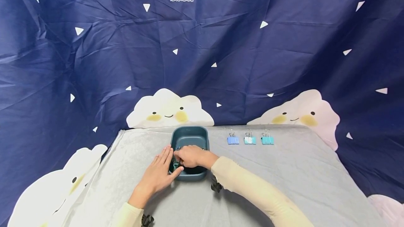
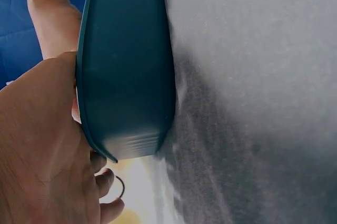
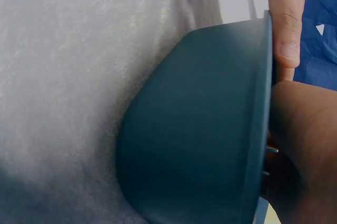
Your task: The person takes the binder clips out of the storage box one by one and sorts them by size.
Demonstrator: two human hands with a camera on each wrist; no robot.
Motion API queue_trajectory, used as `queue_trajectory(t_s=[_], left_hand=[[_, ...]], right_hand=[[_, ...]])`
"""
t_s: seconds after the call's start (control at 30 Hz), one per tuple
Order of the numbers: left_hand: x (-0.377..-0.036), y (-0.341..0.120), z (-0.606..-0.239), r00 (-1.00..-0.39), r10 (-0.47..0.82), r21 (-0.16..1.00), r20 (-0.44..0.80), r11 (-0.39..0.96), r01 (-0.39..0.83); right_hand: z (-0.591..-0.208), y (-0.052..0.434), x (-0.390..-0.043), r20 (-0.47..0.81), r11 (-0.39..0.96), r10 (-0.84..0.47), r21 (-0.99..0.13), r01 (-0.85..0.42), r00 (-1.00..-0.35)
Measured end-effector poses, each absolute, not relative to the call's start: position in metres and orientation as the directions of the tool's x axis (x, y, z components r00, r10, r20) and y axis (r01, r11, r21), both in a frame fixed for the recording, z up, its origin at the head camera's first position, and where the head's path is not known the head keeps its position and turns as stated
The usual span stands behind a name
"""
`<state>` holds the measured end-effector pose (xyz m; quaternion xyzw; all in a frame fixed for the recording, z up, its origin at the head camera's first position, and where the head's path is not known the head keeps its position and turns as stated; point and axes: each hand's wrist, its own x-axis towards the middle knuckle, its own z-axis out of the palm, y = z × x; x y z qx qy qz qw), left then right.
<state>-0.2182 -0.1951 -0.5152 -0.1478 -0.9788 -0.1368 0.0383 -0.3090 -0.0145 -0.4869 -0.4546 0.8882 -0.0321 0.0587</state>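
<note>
1. Tub (image 1: 189, 136): one, dark teal plastic with rounded corners, standing upright on the grey cloth (image 1: 284, 171) near the table's far edge, left of centre. Its outer wall fills both wrist views (image 2: 126, 66) (image 3: 200, 129).
2. Binder clips in a row: three, standing well to the right of the tub, each apart from the next: a blue clip (image 1: 233, 140), a white-and-teal clip (image 1: 250, 140) and a teal clip (image 1: 267, 140), wire handles up.
3. Green clip (image 1: 175, 165): one, partly seen inside the tub at its near left corner, between the two hands; its details are too hidden to tell.
4. Left hand (image 1: 159, 174): one, laid flat against the tub's left outer wall, fingers straight and together pointing away, thumb hooked at the near rim. Nothing is clasped; it braces the tub. The left wrist view shows the palm (image 2: 42, 145) against the rim.
5. Right hand (image 1: 190, 156): one, reaching across from the right and down into the tub, knuckles up, fingers curled towards the green clip. Whether they actually pinch it cannot be told.
6. Sleeves: two, cream, one on each forearm; the right forearm crosses the cloth diagonally.
7. Backdrop (image 1: 94, 62): one, navy with white triangles and smiling clouds.
</note>
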Motion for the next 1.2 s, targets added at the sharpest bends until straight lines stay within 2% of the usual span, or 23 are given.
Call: queue_trajectory(t_s=[0.13,0.4,0.8,0.97,1.2], left_hand=[[-0.218,-0.195,-0.514,-0.952,0.280,0.255,0.125,0.918,0.304],[-0.219,-0.194,-0.514,-0.953,0.280,0.253,0.115,0.920,0.300],[-0.218,-0.193,-0.513,-0.952,0.280,0.249,0.120,0.920,0.302],[-0.218,-0.192,-0.513,-0.954,0.274,0.259,0.118,0.920,0.296],[-0.220,-0.193,-0.514,-0.954,0.274,0.249,0.118,0.922,0.296]], right_hand=[[-0.487,-0.014,-0.309,-0.047,0.562,-0.827,-0.122,-0.818,-0.561],[-0.483,-0.011,-0.309,-0.014,0.560,-0.824,-0.164,-0.812,-0.566],[-0.483,0.002,-0.316,0.055,0.518,-0.827,-0.309,-0.797,-0.559],[-0.477,0.010,-0.319,0.107,0.482,-0.837,-0.321,-0.815,-0.537],[-0.471,0.020,-0.322,0.137,0.485,-0.823,-0.336,-0.808,-0.551]])
